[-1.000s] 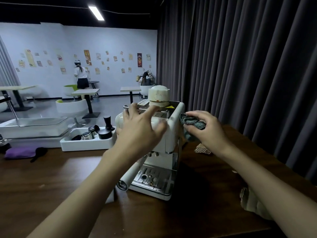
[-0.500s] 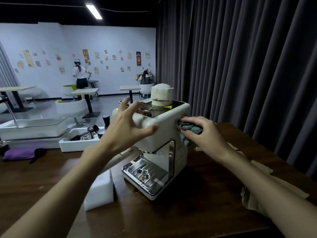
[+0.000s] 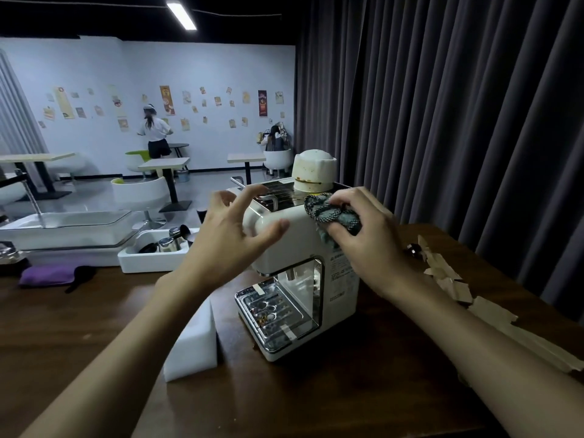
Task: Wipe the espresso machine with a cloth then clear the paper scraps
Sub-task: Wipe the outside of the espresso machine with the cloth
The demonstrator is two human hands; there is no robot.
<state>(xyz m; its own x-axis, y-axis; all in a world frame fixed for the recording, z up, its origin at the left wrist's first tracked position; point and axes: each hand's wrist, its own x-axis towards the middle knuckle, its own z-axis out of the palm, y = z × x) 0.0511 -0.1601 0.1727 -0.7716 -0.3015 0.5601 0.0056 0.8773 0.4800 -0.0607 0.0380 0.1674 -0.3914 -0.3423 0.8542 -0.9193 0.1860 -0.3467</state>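
The right hand [image 3: 363, 238] grips the cloth [image 3: 328, 213] atop the espresso machine [image 3: 303, 279], the left hand [image 3: 234, 235] open against it; a hard swipe could topple the white cap [image 3: 313, 172].

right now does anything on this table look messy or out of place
Torn paper scraps lie strewn on the table right of the espresso machine, and the white cap on its top shows brown stains.

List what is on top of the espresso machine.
A stained cream cap stands on the metal top grille of the espresso machine. The right hand presses a green cloth on its near edge, hiding what lies beneath.
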